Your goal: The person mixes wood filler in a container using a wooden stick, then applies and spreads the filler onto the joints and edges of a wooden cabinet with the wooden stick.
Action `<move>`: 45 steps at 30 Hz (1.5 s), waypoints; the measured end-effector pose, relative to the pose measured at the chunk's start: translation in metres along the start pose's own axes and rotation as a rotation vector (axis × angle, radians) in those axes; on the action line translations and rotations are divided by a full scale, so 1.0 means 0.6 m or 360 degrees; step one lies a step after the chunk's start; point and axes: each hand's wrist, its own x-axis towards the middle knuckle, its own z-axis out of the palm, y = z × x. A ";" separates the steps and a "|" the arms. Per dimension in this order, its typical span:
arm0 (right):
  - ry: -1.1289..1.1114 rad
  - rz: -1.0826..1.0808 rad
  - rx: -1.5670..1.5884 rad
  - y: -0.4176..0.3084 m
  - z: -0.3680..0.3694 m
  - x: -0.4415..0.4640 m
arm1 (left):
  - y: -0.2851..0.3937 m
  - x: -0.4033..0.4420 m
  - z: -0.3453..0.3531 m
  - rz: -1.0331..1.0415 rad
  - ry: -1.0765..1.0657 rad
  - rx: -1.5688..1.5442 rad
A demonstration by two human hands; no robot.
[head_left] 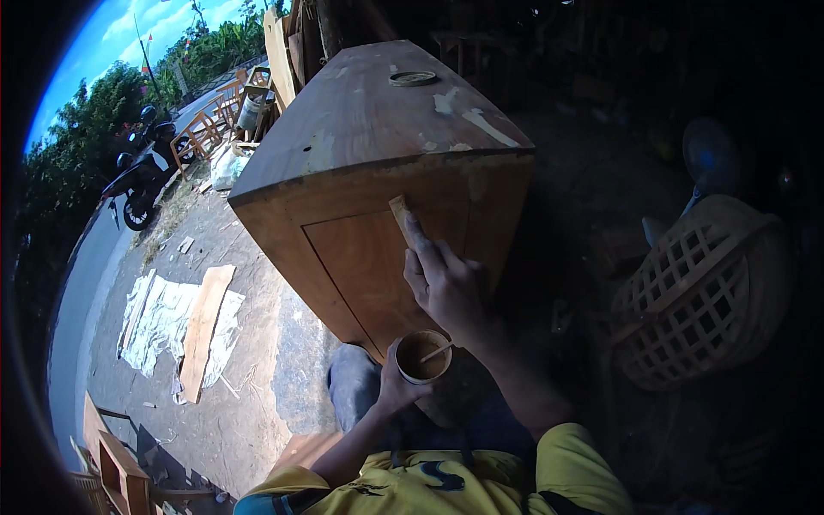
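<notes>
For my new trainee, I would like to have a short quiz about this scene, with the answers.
1. What does the left hand hold?
A) The cup
B) The basket
C) The motorcycle

2. True or false: the round lid lies on the ground.

3. Fill in: a thin ____ leans inside the cup.

Key:
1. A
2. False; the round lid lies on top of the wooden cabinet.
3. Stick

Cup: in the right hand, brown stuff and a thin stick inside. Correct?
Wrong hand: the head view shows the cup held in the left hand. The brown stuff and the thin stick inside are as you say.
</notes>
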 end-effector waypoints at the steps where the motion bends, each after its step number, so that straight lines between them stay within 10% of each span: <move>1: -0.0141 0.0012 0.0232 0.005 -0.025 -0.017 | 0.001 -0.001 -0.004 -0.0007 0.0037 0.0008; 6: -0.1084 0.0661 0.1208 0.040 -0.164 -0.103 | 0.034 0.006 -0.021 0.0026 0.0064 0.0036; 9: -0.1328 0.0440 0.1059 0.084 -0.175 -0.185 | 0.045 0.002 -0.021 0.0040 0.0081 0.0144; 18: -0.1465 -0.0028 -0.0037 0.090 -0.205 -0.186 | 0.074 -0.004 0.027 0.0001 -0.0037 0.0201; 29: -0.1584 -0.0348 -0.0214 0.064 -0.199 -0.165 | 0.124 0.041 0.078 0.0247 -0.0049 0.0185; 45: -0.1783 0.0209 0.0230 0.096 -0.224 -0.143 | 0.098 0.026 0.064 0.0308 -0.0126 0.0123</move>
